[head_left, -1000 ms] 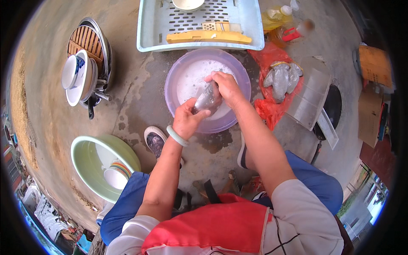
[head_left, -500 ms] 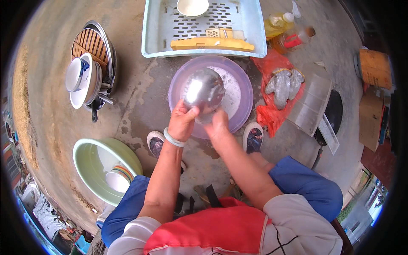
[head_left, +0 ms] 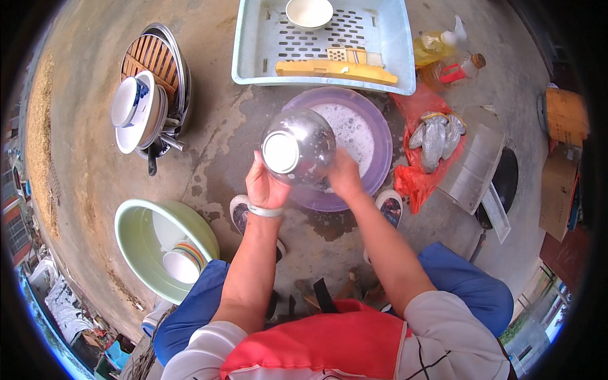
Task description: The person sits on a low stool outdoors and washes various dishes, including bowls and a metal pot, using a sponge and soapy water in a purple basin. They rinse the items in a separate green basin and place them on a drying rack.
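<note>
A shiny metal bowl (head_left: 311, 140) is tilted over the purple basin (head_left: 384, 152), its round base turned up and to the left. My left hand (head_left: 265, 185), with a pale bangle at the wrist, grips the bowl's lower left side. At the right rim, my right hand (head_left: 345, 173) is closed against the bowl. Its fingertips are hidden behind the metal, so anything else in them cannot be seen. Foamy water (head_left: 347, 130) shows in the basin to the right of the bowl.
Beyond the basin stands a light blue crate (head_left: 249, 81) with a white bowl (head_left: 309, 12). Stacked dishes (head_left: 145, 114) stand far left, a green tub (head_left: 130, 253) near left. On the right lie a red plastic bag (head_left: 415, 180), bottles (head_left: 453, 68) and a black pan (head_left: 506, 171).
The metal bowl has turned so its base faces up and left. My left hand has shifted down its side, and my right hand has moved up along the right rim.
</note>
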Motion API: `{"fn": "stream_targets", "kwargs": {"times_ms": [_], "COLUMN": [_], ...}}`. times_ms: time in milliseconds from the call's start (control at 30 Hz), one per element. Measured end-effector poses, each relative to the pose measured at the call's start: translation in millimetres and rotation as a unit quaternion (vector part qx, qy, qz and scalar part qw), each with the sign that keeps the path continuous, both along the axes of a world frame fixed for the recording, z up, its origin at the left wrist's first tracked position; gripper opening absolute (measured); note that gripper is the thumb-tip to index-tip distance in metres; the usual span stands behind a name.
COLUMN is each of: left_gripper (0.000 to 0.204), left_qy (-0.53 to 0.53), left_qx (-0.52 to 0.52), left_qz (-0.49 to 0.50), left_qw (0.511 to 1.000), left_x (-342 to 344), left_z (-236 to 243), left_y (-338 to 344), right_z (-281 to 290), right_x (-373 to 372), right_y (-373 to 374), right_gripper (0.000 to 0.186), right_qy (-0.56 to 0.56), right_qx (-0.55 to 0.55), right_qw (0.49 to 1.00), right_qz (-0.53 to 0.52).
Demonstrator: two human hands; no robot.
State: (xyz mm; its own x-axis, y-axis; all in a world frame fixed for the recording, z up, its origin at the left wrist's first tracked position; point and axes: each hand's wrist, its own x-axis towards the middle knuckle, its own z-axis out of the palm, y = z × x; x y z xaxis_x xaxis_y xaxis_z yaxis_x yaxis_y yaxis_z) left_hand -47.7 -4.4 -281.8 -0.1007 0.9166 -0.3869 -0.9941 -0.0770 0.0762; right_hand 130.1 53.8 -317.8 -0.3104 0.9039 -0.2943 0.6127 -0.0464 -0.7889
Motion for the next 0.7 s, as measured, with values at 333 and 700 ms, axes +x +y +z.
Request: {"fn": "stream_targets", "kwargs": {"times_ms": [333,700], "left_gripper": [0.04,0.041], "left_qy": [0.039,0.052], "left_qx": [-0.116,-0.187], "left_qz": [0.006,-0.023], "left_qw": [0.993,0.981], "left_x": [21,58], "left_z": [-10,-22], "left_y": [10,14], "right_z": [-88,53], "right_x": [15,-33], "right_y": [45,0], "right_gripper": [0.029,0.027], "right_qy": [0.015,0.202], "right_qx": [-0.024,0.114], "right_qw": [0.935,0.97], "right_qz": [-0.352,-0.073]}}
